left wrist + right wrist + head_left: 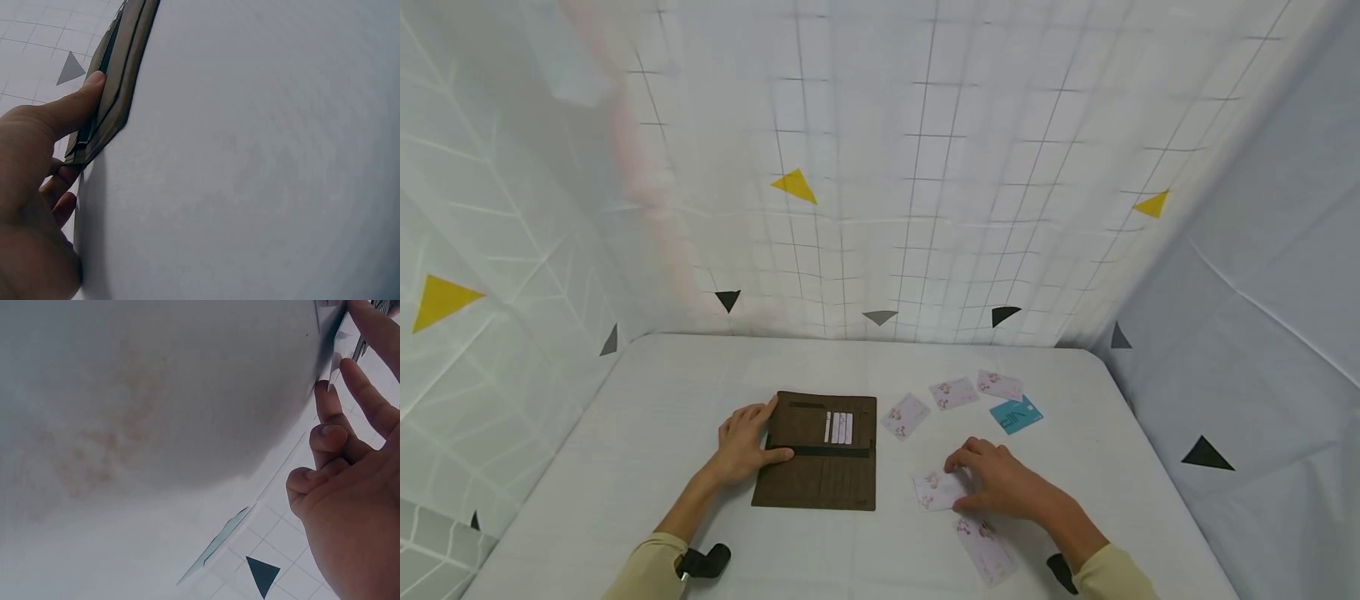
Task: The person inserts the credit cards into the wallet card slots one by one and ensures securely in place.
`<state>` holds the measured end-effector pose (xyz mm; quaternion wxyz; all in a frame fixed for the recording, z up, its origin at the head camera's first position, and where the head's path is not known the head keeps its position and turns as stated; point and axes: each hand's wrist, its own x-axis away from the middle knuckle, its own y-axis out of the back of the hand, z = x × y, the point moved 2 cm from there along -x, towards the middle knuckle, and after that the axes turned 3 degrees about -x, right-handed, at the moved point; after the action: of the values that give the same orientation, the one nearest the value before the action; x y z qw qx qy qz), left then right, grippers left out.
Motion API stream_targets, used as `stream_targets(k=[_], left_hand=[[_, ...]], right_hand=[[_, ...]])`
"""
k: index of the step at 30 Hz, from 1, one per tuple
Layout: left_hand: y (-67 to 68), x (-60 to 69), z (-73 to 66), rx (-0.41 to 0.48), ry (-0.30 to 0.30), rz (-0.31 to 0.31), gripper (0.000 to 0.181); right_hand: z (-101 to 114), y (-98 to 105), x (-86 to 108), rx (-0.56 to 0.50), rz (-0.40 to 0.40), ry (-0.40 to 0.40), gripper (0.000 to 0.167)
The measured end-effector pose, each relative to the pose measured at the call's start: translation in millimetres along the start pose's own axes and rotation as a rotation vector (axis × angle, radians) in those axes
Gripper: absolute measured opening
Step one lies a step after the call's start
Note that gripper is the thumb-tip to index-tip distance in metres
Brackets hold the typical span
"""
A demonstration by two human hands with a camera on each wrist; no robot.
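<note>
A brown wallet (793, 485) lies unfolded on the table, with several pale cards (839, 427) showing in its upper slots. At its left edge my left hand (745, 446) grips it, the thumb on the inner side near the fold; the left wrist view also shows the wallet (128, 75) under the thumb. To the right, my right hand (1003, 483) pinches a pale pink flowered card (934, 490) between thumb and fingers, low over the table. This card (340, 347) shows edge-on in the right wrist view. Another flowered card (985, 550) lies just below that hand.
Beyond the right hand lie three more flowered cards, one beside the wallet (906, 416), another card (953, 393) farther back, and the last card (998, 384) touching a teal card (1015, 416). The white table (647, 417) meets sheet walls (880, 208) at back and sides.
</note>
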<state>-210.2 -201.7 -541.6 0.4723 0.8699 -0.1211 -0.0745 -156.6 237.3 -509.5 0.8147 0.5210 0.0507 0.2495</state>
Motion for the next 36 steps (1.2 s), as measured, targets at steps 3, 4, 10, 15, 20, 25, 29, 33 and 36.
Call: stream_targets(k=[3,4,10,15,20,25,29,33,36], left_hand=[[0.1,0.0,0.1,0.004,0.002,0.002,0.107],[0.0,0.0,0.2,0.005,0.002,0.002,0.107],[-0.9,0.3,1.3,0.003,0.000,0.000,0.107],[-1.0,0.1,1.2,0.004,0.007,0.007,0.108],[-0.5,-0.1,0.6,0.004,0.008,0.010,0.108],[-0.2,0.4,0.2,0.008,0.008,0.009,0.108],[-0.4,0.5,0.3,0.011,0.005,0.008,0.107],[-1.0,0.4,1.0,0.009,0.008,0.008,0.108],[-1.2,0.3,1.7,0.004,0.011,0.008,0.108]], right_hand=[[-0.8,0.9,0.9,-0.025,0.016,-0.014,0.053],[-1.2,1.0,1.1,-0.028,0.019,-0.016,0.053],[-3.5,0.7,2.3,-0.011,0.005,0.021,0.055],[-2.1,0.0,1.6,0.038,-0.024,0.067,0.058],[-1.5,0.0,-0.7,0.084,-0.042,0.067,0.056],[-0.1,1.5,-5.8,0.108,-0.103,0.130,0.053],[2.2,2.4,-12.4,0.116,-0.138,0.148,0.052],[5.9,2.8,-19.4,0.130,-0.150,0.128,0.051],[10.9,4.2,-24.1,0.119,-0.162,0.120,0.050]])
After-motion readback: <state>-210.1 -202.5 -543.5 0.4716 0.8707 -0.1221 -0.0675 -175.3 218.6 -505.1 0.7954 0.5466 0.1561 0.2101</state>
